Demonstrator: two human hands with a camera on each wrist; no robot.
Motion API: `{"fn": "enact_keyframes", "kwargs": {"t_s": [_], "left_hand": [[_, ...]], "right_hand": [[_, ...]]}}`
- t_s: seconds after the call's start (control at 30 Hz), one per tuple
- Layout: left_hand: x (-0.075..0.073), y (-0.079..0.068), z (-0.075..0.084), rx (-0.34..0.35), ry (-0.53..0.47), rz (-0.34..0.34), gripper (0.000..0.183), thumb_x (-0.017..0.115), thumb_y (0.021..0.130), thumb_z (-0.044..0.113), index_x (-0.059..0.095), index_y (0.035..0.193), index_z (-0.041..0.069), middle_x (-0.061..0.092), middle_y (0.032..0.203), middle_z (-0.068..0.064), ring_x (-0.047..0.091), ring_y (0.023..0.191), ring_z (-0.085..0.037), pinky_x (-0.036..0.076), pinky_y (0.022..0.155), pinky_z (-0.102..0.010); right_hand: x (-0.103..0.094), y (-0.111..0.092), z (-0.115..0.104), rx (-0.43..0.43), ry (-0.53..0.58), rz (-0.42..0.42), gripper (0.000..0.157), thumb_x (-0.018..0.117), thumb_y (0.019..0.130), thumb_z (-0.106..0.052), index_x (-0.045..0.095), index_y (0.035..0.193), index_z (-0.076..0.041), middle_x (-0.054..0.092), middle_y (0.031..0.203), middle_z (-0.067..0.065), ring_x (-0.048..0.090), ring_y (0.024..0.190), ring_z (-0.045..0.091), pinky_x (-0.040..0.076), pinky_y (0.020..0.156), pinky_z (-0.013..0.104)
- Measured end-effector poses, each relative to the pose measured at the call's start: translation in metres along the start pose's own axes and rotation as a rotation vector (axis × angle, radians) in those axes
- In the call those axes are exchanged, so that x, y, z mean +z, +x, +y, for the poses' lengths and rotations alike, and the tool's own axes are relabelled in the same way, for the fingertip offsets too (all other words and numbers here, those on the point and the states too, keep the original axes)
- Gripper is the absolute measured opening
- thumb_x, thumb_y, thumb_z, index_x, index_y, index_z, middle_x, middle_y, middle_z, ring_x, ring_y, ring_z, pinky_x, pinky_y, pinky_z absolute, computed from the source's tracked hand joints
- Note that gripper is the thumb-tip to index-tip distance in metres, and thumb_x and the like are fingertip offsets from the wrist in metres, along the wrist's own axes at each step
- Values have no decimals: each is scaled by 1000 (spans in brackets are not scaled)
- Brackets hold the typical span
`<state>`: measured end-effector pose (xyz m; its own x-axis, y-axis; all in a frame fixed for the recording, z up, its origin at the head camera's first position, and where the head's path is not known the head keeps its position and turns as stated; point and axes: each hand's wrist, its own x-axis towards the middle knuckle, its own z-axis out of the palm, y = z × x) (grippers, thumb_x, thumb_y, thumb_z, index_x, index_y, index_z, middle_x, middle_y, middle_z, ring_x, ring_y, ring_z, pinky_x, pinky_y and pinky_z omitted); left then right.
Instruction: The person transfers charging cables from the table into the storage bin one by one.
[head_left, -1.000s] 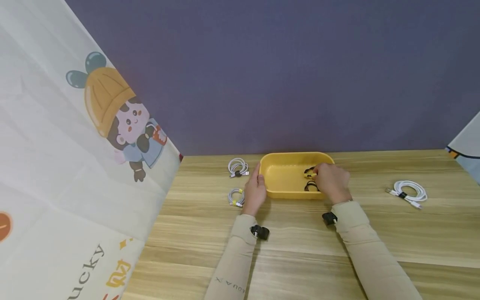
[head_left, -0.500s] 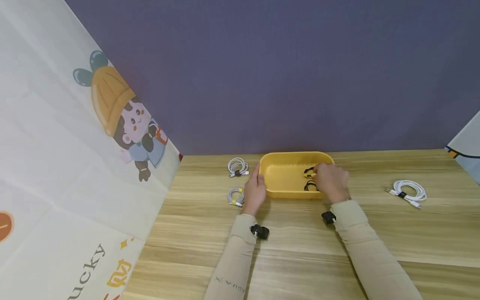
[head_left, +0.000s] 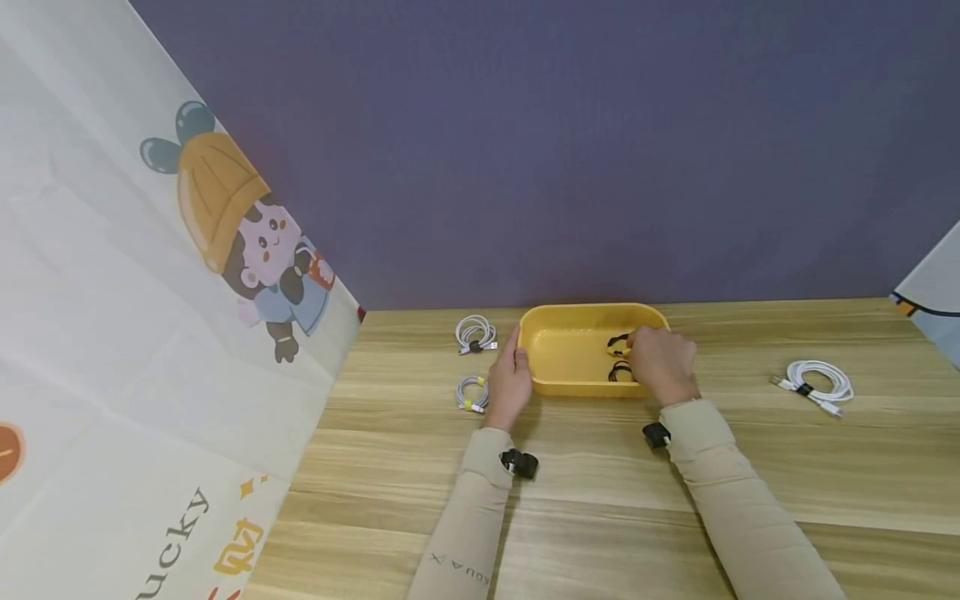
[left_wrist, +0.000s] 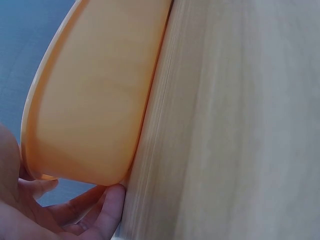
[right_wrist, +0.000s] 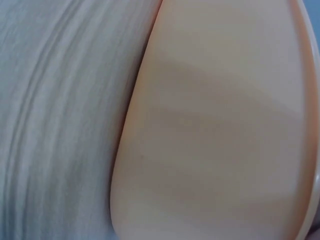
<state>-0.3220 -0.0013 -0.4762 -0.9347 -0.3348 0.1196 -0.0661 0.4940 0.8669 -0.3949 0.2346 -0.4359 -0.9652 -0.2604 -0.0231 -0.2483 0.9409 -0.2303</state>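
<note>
A yellow plastic bin [head_left: 570, 389] stands near the table's back edge. My left hand [head_left: 510, 387] grips its left end; in the left wrist view, the fingers [left_wrist: 111, 210] bend against the end wall, low by the table, and the thumb side is at the rim. My right hand [head_left: 662, 362] reaches into the bin's right end with curled fingers, pinching a black cable with a yellow tie [head_left: 618, 351]; the fingertips are hidden. Below it in the bin lies a coil of thin black cable [head_left: 619, 372]. The right wrist view mostly shows the bin's outer wall [right_wrist: 210, 125].
Left of the bin lie a white coiled cable [head_left: 476, 333] and a grey coiled cable with yellow ties [head_left: 472, 393]. Another white coiled cable [head_left: 817, 387] lies on the right of the wooden table [head_left: 592, 517]. A dark blue panel [head_left: 600, 150] rises behind.
Both hands keep nearly the same places at the bin. The right hand has shifted very slightly left, with the yellow-tied cable still at its fingertips.
</note>
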Motion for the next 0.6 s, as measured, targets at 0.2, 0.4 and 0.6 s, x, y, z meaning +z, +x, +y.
{"fn": "enact_keyframes", "kwargs": {"t_s": [0.2, 0.4, 0.6], "left_hand": [[3, 1, -2, 8, 7, -1, 49, 39, 110, 25, 38, 159, 29, 50, 157, -6, 50, 142, -33, 40, 119, -50], [5, 2, -2, 12, 7, -7, 50, 39, 110, 26, 37, 160, 29, 48, 159, -4, 48, 144, -32, 39, 121, -49], [7, 2, -2, 33, 0, -1, 50, 39, 110, 23, 38, 160, 25, 50, 157, -6, 50, 142, -34, 41, 119, -50]], "right_hand": [[2, 2, 1, 3, -5, -3, 29, 50, 101, -12, 76, 86, -16, 63, 67, 12, 60, 61, 33, 43, 52, 47], [3, 3, 3, 10, -6, -15, 33, 48, 102, -12, 73, 80, -16, 61, 65, 11, 59, 61, 32, 43, 54, 46], [4, 4, 5, 7, -17, -36, 37, 49, 103, -12, 67, 71, -18, 59, 63, 8, 58, 60, 29, 42, 52, 43]]}}
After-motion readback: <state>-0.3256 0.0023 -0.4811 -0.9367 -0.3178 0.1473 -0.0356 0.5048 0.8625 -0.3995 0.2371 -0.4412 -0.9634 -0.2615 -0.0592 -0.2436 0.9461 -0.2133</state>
